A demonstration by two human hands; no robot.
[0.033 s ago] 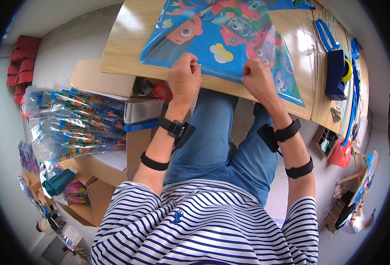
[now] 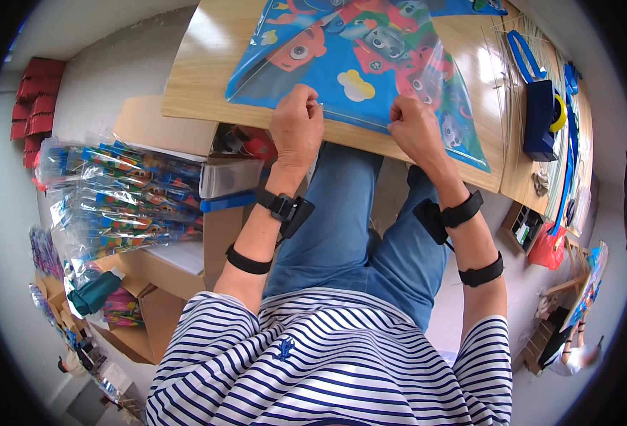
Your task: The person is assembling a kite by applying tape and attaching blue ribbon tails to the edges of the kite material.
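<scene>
A shiny blue plastic kite (image 2: 328, 99), printed with cartoon animals and a pale yellow cloud, lies across the near part of the wooden table (image 2: 200, 78). Its near edge runs along the table's front edge. My left hand (image 2: 296, 131) is closed at that edge, thumb and fingers pinched together. To the right, my right hand (image 2: 420, 128) is also closed, its fingers gripping the same edge. A thin line, perhaps a rod or hem, runs along the edge between the hands. What lies inside each pinch is hidden by the fingers.
A blue tape dispenser (image 2: 538, 121) with yellow tape stands at the right, beside long thin pale rods (image 2: 573, 153). Many clear-wrapped printed packs (image 2: 136, 192) are piled at the left near a clear plastic bin (image 2: 230, 179). Below them sits an open cardboard box (image 2: 161, 316).
</scene>
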